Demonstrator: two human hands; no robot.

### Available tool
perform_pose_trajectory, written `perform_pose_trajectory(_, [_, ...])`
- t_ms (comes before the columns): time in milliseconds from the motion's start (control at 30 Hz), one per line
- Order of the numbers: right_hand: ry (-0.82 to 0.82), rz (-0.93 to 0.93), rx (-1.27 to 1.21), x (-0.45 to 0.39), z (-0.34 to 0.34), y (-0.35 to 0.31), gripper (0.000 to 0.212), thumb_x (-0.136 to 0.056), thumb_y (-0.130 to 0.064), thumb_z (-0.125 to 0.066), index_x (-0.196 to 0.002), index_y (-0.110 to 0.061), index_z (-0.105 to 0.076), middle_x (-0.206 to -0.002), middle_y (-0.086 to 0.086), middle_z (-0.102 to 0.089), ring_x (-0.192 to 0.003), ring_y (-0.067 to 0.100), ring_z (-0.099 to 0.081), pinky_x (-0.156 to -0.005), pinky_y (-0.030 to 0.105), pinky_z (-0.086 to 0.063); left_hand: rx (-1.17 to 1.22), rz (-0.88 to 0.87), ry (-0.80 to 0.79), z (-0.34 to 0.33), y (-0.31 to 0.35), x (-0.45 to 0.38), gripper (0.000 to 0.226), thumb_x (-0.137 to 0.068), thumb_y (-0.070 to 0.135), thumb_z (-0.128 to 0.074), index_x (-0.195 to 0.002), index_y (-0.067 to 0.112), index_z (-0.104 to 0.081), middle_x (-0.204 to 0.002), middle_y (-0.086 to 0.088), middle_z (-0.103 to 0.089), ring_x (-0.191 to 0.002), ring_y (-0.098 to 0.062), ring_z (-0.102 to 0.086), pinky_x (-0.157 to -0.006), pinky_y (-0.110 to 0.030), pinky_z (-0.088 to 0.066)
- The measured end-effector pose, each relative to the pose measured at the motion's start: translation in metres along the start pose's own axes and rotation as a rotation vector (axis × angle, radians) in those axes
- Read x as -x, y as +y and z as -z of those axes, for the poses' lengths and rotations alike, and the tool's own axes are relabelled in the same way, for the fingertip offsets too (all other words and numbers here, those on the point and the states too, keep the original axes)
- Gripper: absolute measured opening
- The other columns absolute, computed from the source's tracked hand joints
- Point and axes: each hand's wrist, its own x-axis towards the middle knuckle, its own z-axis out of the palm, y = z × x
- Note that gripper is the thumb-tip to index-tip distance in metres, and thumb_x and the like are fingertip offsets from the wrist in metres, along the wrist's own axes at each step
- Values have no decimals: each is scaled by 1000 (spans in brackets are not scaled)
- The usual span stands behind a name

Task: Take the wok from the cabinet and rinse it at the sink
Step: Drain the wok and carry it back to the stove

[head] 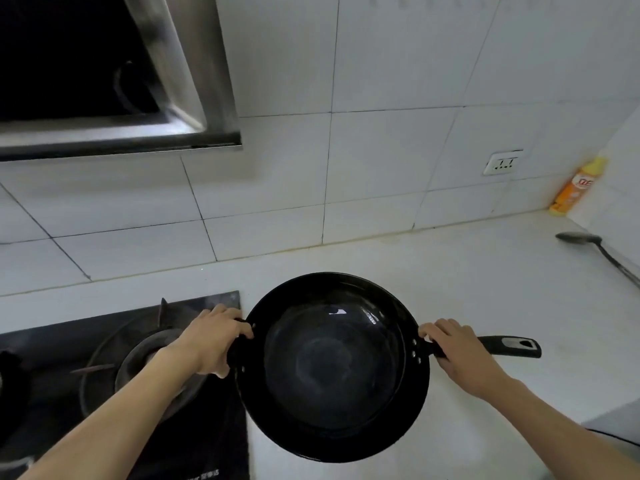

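Observation:
A black wok (332,367) is held level in front of me, above the white countertop (450,271) just right of the gas stove. Its inside looks glossy and dark. My left hand (213,341) grips the small helper handle on the wok's left rim. My right hand (457,351) grips the long black handle (509,346) close to the rim, and the handle's end sticks out to the right. No sink or cabinet is in view.
A black gas stove (121,375) with a burner lies at the lower left, under a steel range hood (104,74). A metal spatula (595,247) and an orange bottle (576,188) sit at the right by the tiled wall. A socket (504,163) is on the wall.

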Motion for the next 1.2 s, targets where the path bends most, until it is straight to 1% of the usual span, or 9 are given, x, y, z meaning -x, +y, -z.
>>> perform_pose_trajectory(167, [-13,37,-40,-34,-8,10,49,-82,-4,-61,-118,-33,-47,-107,-12,-49,-98,13,-45,-80,29,-35,6,59,-13,0,-5,-12,77,-55,39,-78,-126,47,-49,-130,12,-46,-117,-15,-39,-91,-30,-35])
perform_pose_trajectory(267, [-20,64,-63,-54,-11,15,49,-81,-5,-62,-117,-34,-46,-106,-14,-49,-98,12,-46,-78,27,-32,5,92,-55,3,-9,-20,77,-58,38,-77,-128,47,-48,-138,9,-42,-122,-17,-38,-97,-32,-36])
perform_pose_trajectory(333, [-26,74,-88,-66,-14,18,50,-79,-4,-65,-116,-33,-48,-104,-14,-49,-95,11,-47,-76,26,-31,-7,108,-76,5,-11,-26,77,-58,38,-77,-129,47,-48,-141,8,-40,-124,-18,-37,-98,-33,-36])
perform_pose_trajectory(433, [-12,87,-133,-80,-19,22,49,-79,-2,-66,-113,-33,-49,-100,-15,-48,-93,11,-47,-76,26,-29,-12,131,-89,5,-14,-34,77,-59,38,-76,-130,47,-47,-142,8,-39,-124,-18,-36,-97,-32,-36])
perform_pose_trajectory(567, [3,98,-170,-94,-24,21,46,-80,0,-65,-112,-30,-51,-101,-12,-50,-95,13,-47,-77,26,-29,-51,159,-106,6,-16,-42,77,-60,37,-76,-130,47,-46,-144,7,-38,-128,-20,-36,-101,-34,-36])
perform_pose_trajectory(733, [8,89,-214,-101,-32,22,46,-80,2,-64,-114,-27,-53,-102,-9,-50,-97,15,-47,-82,30,-33,-58,184,-134,5,-19,-48,79,-62,35,-77,-133,46,-44,-147,4,-34,-134,-21,-31,-105,-37,-35])
perform_pose_trajectory(833, [17,84,-208,-103,-34,21,47,-79,2,-65,-114,-27,-54,-103,-9,-51,-97,14,-46,-82,29,-33,-60,195,-143,3,-20,-49,80,-64,33,-77,-135,45,-43,-149,4,-31,-136,-22,-28,-106,-37,-34])
perform_pose_trajectory(1033, [12,77,-201,-100,-31,19,45,-81,1,-66,-114,-27,-55,-104,-9,-52,-97,15,-48,-83,28,-33,-68,209,-145,-1,-15,-48,81,-67,30,-78,-138,41,-39,-146,-1,-29,-133,-25,-28,-104,-37,-37])
perform_pose_trajectory(1200, [-30,74,-187,-89,-27,20,46,-85,-5,-65,-124,-26,-53,-114,-6,-52,-105,15,-48,-90,31,-37,-90,194,-100,-6,-13,-42,82,-72,36,-75,-143,39,-35,-154,-2,-21,-143,-26,-17,-112,-39,-30])
